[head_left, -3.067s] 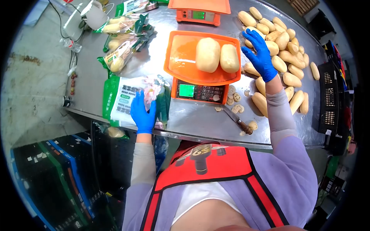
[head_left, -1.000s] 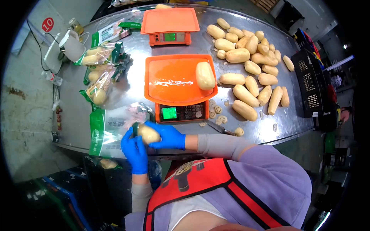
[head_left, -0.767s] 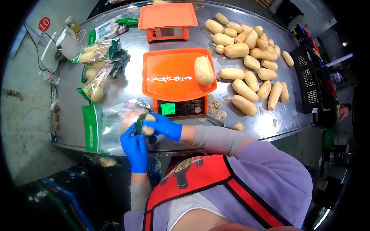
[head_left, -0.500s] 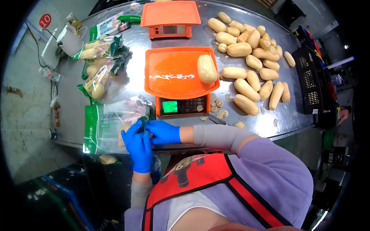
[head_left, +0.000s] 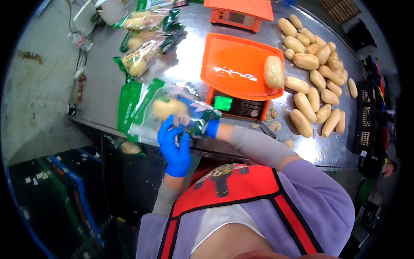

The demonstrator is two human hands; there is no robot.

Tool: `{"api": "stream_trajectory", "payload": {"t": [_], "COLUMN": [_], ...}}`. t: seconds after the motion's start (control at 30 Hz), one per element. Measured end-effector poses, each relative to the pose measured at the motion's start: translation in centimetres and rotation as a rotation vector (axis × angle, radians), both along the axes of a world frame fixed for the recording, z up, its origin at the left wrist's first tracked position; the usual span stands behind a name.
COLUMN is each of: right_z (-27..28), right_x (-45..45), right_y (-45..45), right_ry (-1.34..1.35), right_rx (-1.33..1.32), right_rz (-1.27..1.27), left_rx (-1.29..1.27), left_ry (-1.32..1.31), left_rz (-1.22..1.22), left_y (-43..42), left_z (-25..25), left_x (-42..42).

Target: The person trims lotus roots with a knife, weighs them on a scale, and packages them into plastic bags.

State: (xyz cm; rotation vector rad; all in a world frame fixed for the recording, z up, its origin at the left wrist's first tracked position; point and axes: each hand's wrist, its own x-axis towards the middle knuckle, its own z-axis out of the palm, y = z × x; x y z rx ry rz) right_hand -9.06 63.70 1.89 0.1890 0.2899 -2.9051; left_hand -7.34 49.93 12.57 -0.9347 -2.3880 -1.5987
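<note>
A clear plastic bag with green panels (head_left: 131, 105) lies at the table's front edge, with a pale lotus root piece (head_left: 168, 108) inside. My left hand (head_left: 174, 149), in a blue glove, has its fingers curled on the bag's near edge. My right hand (head_left: 211, 128), also gloved in blue, reaches in at the bag's gathered right end; plastic covers its fingers, so their grip is hidden. Just beyond stands an orange scale (head_left: 235, 64) with a lit green display, and one thick lotus root (head_left: 274, 72) rests on its pan.
Many peeled lotus roots (head_left: 306, 61) are spread over the right of the metal table. Cut slices and a knife (head_left: 266, 129) lie by the scale. Filled bags (head_left: 140, 58) sit at the back left, a second orange scale (head_left: 237, 17) behind. A black crate (head_left: 365, 116) stands at the right.
The view has shifted, so the table sits further right and higher. The bag has been raised and turned around my right hand, and the lotus root inside now shows clearly.
</note>
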Motion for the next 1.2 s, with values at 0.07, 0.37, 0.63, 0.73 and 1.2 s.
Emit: {"api": "stream_trajectory", "payload": {"t": [0.07, 0.37, 0.63, 0.73, 1.2], "right_z": [0.5, 1.8, 3.2, -1.6, -0.6], "right_x": [-0.4, -0.6, -2.6, -4.3, -3.3], "right_y": [0.4, -1.0, -0.8, -0.4, -0.3], "right_ry": [0.03, 0.253, 0.456, 0.113, -0.015], "right_rx": [0.024, 0.591, 1.433, 0.032, 0.567], "right_rz": [-0.011, -0.278, -0.244, 0.166, 0.101], "left_rx": [0.099, 0.159, 0.124, 0.201, 0.248], "left_ry": [0.053, -1.268, -1.207, -1.275, -1.17], "left_rz": [0.31, 0.242, 0.082, 0.101, 0.098], "left_y": [-2.5, -1.4, -3.9, -4.8, -3.7], "left_z": [-3.7, -3.0, -6.4, -7.5, -7.0], "left_x": [-1.5, -5.7, -5.7, -6.1, -6.9]}}
